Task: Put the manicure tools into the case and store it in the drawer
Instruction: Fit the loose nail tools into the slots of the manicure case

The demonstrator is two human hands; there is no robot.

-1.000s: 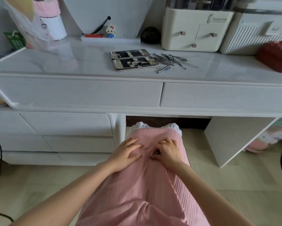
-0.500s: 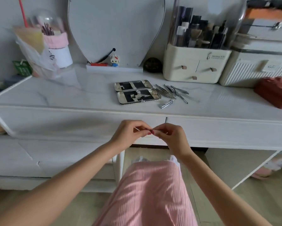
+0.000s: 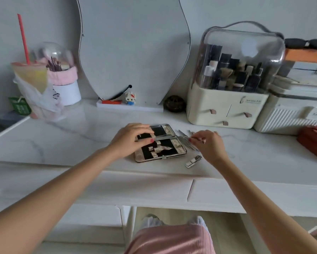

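The open manicure case lies on the white vanity top, black lining up, with one tool clipped in its near half. My left hand rests on the case's left side, fingers curled onto the hinge area. A heap of thin metal tools lies just right of the case. My right hand hovers over that heap and pinches one thin metal tool at its fingertips. A nail clipper lies alone near the front edge. Both front drawers are shut.
A curved mirror stands at the back. A cosmetics organiser and a white ribbed box stand at the back right, a red pouch at the far right. A drink cup in a bag stands left.
Both hands rose from my lap, met in front of the drawers with a thin tool between them, and then moved onto the vanity: left onto the case, right over the tools.
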